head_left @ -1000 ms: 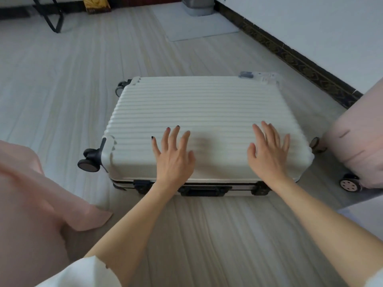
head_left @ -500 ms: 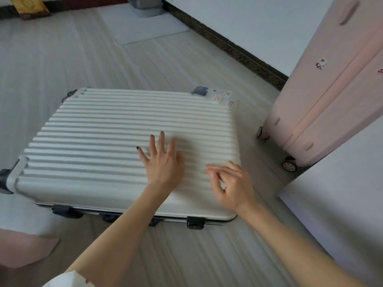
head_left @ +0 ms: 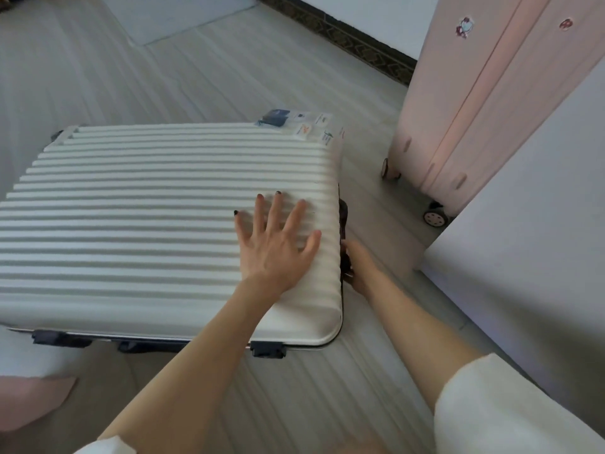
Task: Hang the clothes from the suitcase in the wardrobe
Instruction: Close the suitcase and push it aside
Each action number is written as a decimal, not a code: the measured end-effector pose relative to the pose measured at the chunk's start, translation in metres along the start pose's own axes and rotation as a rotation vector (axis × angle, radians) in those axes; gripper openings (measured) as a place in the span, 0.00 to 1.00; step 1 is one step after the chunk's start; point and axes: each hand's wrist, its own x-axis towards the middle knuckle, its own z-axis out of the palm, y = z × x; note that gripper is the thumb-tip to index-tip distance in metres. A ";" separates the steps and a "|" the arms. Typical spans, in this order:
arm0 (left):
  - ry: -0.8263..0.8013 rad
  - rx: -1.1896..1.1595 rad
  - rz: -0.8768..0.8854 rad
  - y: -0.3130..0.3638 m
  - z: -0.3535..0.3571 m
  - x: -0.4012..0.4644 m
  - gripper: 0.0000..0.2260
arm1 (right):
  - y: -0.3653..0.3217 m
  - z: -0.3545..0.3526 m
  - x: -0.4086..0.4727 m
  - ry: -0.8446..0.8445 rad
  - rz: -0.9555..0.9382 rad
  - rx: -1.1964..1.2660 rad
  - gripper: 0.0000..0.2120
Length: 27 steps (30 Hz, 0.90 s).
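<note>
A fold of soft pink fabric [head_left: 29, 401] lies at the floor's near left edge. The white hard-shell suitcase [head_left: 131, 231], ribbed with rounded corners, lies flat and closed on the pale wood-grain floor [head_left: 294, 70]. The left hand [head_left: 275, 247] rests palm-down near its right edge, fingers straight and spread. The right hand [head_left: 358, 270] reaches the suitcase's right side at a dark fitting; its fingers are hidden, so their grip cannot be told. A smooth pink wheeled case [head_left: 465, 126] stands right.
</note>
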 end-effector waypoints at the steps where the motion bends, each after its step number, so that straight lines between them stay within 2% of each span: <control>1: -0.003 0.006 -0.004 0.000 0.000 -0.001 0.27 | -0.003 -0.002 0.000 0.008 0.036 0.067 0.06; 3: -0.001 0.009 -0.006 0.003 0.002 -0.001 0.27 | -0.004 -0.010 0.002 -0.003 0.080 0.088 0.07; 6: 0.004 0.016 -0.008 0.002 0.003 -0.001 0.27 | 0.000 -0.011 0.001 -0.045 0.100 -0.012 0.05; 8: 0.014 0.025 -0.010 0.000 0.005 -0.005 0.29 | 0.000 -0.020 0.003 0.011 0.073 -0.029 0.06; 11: 0.018 0.033 -0.010 -0.001 0.005 -0.007 0.34 | -0.009 -0.036 0.004 0.097 -0.034 0.044 0.13; 15: -0.065 0.005 -0.032 0.003 -0.004 -0.008 0.27 | -0.023 -0.031 -0.022 0.170 -0.127 -0.215 0.14; 17: -0.093 -0.026 -0.030 0.003 -0.013 -0.018 0.26 | -0.020 -0.027 -0.041 0.172 -0.149 -0.301 0.09; 23: -0.085 -0.106 -0.110 -0.005 -0.083 -0.056 0.33 | -0.040 -0.014 -0.145 0.149 -0.248 -0.395 0.03; 27: -0.131 -0.156 -0.181 -0.013 -0.164 -0.081 0.41 | -0.074 0.005 -0.233 0.116 -0.313 -0.439 0.09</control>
